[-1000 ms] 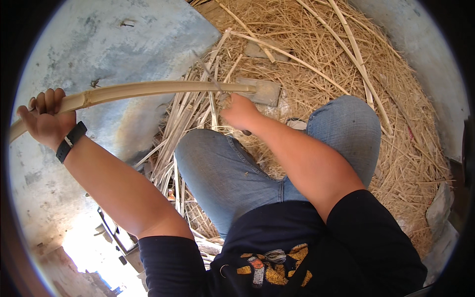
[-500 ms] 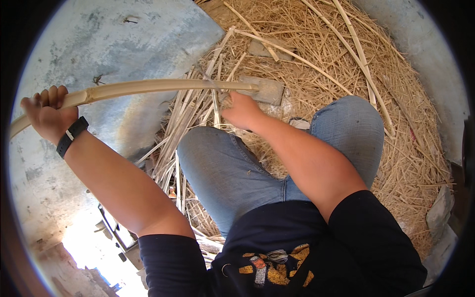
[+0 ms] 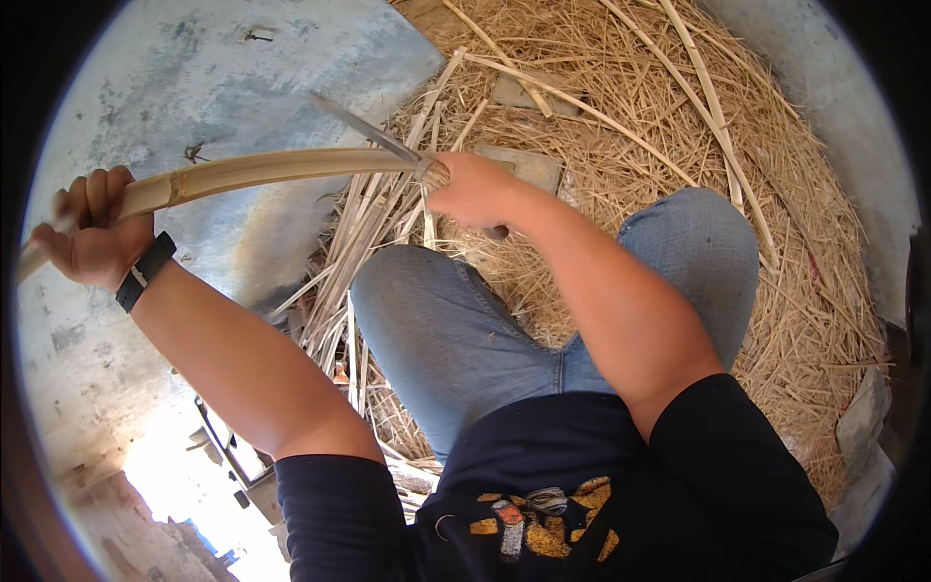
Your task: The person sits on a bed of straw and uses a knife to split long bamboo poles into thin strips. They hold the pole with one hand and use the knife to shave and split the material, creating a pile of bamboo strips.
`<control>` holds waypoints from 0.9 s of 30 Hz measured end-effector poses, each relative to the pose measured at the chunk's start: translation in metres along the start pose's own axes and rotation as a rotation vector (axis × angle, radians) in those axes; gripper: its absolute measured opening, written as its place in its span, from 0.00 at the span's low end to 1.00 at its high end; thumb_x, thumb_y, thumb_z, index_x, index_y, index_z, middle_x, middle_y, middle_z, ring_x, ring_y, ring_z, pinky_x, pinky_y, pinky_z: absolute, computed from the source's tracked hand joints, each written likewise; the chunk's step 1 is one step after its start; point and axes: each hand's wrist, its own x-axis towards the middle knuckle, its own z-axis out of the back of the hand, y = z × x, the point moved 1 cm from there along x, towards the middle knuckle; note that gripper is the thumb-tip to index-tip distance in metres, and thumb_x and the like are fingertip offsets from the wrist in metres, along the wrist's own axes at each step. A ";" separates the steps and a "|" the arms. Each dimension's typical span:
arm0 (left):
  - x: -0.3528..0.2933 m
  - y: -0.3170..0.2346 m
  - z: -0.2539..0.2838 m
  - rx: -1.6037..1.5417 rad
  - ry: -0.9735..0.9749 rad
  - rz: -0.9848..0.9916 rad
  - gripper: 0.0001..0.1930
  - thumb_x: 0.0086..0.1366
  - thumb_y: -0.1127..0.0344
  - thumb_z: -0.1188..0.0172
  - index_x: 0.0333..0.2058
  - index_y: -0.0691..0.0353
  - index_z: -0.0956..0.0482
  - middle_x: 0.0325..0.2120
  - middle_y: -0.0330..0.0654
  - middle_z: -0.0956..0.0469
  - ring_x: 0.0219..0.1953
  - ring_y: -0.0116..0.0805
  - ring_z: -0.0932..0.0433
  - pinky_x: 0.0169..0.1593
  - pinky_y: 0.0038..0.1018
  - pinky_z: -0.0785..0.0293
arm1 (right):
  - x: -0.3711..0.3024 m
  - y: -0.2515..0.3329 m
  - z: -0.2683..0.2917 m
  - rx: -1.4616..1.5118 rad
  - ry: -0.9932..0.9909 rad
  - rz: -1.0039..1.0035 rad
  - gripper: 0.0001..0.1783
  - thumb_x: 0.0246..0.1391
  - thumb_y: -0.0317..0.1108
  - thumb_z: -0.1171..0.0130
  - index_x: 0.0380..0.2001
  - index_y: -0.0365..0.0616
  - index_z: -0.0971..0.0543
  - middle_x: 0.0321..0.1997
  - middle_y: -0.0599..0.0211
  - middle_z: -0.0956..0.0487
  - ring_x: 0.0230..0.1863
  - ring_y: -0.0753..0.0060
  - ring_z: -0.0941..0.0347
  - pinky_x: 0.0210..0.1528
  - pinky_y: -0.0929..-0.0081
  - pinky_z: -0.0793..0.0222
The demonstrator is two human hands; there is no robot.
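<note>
A long split bamboo strip [image 3: 262,172], pale with a node near its left part, runs across from the left rim to the middle. My left hand [image 3: 97,228], a dark band on its wrist, is closed around the strip near its left end. My right hand [image 3: 475,191] grips a knife [image 3: 373,133] at the strip's other end. The blade points up and to the left, across the strip, and the butt of its handle shows below my fist. My right hand hides the strip's tip.
Bamboo shavings [image 3: 776,320] cover the floor ahead and right, with long strips [image 3: 713,107] on top. A flat block [image 3: 533,167] lies beyond my right hand. Thin slats [image 3: 354,218] are heaped beside my left knee [image 3: 417,310]. Worn walls [image 3: 242,87] stand left and right.
My right hand has shifted slightly left and up, and the knife blade has swung out to point up-left over the strip. My left hand has barely moved, still holding the strip.
</note>
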 end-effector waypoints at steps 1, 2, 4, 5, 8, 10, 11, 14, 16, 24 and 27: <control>0.002 -0.003 0.002 -0.038 0.050 0.028 0.19 0.46 0.50 0.29 0.23 0.50 0.31 0.12 0.27 0.47 0.15 0.24 0.50 0.24 0.23 0.52 | -0.003 0.011 0.010 -0.064 0.023 0.037 0.30 0.52 0.36 0.41 0.57 0.33 0.29 0.28 0.55 0.20 0.25 0.66 0.23 0.29 0.66 0.26; 0.004 -0.005 0.006 -0.060 0.069 0.042 0.19 0.44 0.50 0.28 0.22 0.49 0.31 0.12 0.26 0.46 0.15 0.23 0.50 0.24 0.23 0.52 | -0.003 0.015 0.015 -0.127 0.046 0.074 0.32 0.52 0.36 0.42 0.61 0.34 0.31 0.25 0.58 0.21 0.21 0.70 0.24 0.26 0.68 0.27; 0.003 -0.004 0.003 -0.108 0.108 0.072 0.20 0.40 0.49 0.25 0.21 0.46 0.31 0.11 0.24 0.46 0.14 0.22 0.49 0.24 0.22 0.51 | -0.002 0.012 0.016 -0.085 0.058 0.044 0.32 0.51 0.36 0.42 0.59 0.33 0.30 0.26 0.58 0.21 0.22 0.69 0.24 0.27 0.68 0.27; 0.000 -0.002 -0.002 -0.057 0.038 0.031 0.23 0.37 0.45 0.24 0.20 0.46 0.30 0.10 0.24 0.46 0.14 0.22 0.50 0.23 0.22 0.52 | -0.002 0.009 0.016 -0.064 0.063 0.028 0.32 0.51 0.37 0.42 0.59 0.33 0.29 0.26 0.58 0.21 0.22 0.69 0.24 0.27 0.68 0.27; -0.007 0.003 -0.014 0.025 -0.092 -0.046 0.28 0.32 0.37 0.20 0.17 0.46 0.28 0.09 0.23 0.46 0.12 0.21 0.51 0.21 0.21 0.54 | 0.005 -0.015 0.005 -0.078 -0.063 -0.080 0.25 0.51 0.37 0.42 0.51 0.35 0.24 0.26 0.57 0.19 0.25 0.64 0.22 0.31 0.65 0.25; -0.011 0.002 -0.010 -0.001 -0.083 -0.037 0.28 0.32 0.36 0.20 0.17 0.45 0.28 0.10 0.22 0.47 0.12 0.20 0.52 0.21 0.21 0.55 | 0.007 -0.019 0.005 -0.101 -0.085 -0.086 0.23 0.50 0.36 0.42 0.48 0.34 0.24 0.25 0.57 0.20 0.25 0.65 0.22 0.29 0.66 0.25; -0.011 0.001 -0.008 -0.015 -0.060 -0.027 0.28 0.32 0.36 0.20 0.17 0.45 0.28 0.09 0.22 0.47 0.12 0.20 0.52 0.21 0.21 0.54 | 0.007 -0.018 0.005 -0.113 -0.095 -0.090 0.21 0.50 0.36 0.42 0.46 0.34 0.24 0.25 0.57 0.20 0.25 0.65 0.22 0.29 0.67 0.26; -0.010 -0.004 0.006 -0.057 0.017 0.011 0.28 0.32 0.35 0.20 0.17 0.44 0.28 0.09 0.21 0.46 0.12 0.20 0.52 0.21 0.21 0.54 | -0.006 0.007 0.011 -0.027 0.068 0.023 0.32 0.50 0.33 0.44 0.60 0.34 0.30 0.21 0.64 0.25 0.18 0.73 0.29 0.21 0.71 0.32; -0.004 -0.007 0.011 -0.098 0.102 0.052 0.28 0.33 0.35 0.20 0.16 0.44 0.29 0.08 0.21 0.45 0.12 0.19 0.51 0.21 0.20 0.53 | -0.008 0.011 0.010 0.126 0.137 0.033 0.30 0.49 0.33 0.43 0.58 0.34 0.29 0.20 0.66 0.26 0.17 0.74 0.31 0.20 0.72 0.34; 0.001 -0.009 0.024 -0.186 0.235 0.117 0.27 0.35 0.37 0.19 0.15 0.43 0.29 0.08 0.20 0.45 0.11 0.18 0.50 0.21 0.20 0.52 | 0.016 -0.035 0.005 0.123 0.004 -0.149 0.27 0.49 0.32 0.43 0.54 0.34 0.28 0.19 0.70 0.28 0.16 0.79 0.33 0.17 0.75 0.37; -0.002 -0.009 0.025 -0.171 0.206 0.106 0.27 0.36 0.37 0.19 0.15 0.43 0.30 0.08 0.20 0.45 0.12 0.18 0.50 0.21 0.21 0.51 | 0.011 -0.028 0.002 0.119 0.010 -0.124 0.28 0.49 0.31 0.43 0.55 0.34 0.29 0.19 0.70 0.29 0.16 0.79 0.33 0.17 0.75 0.37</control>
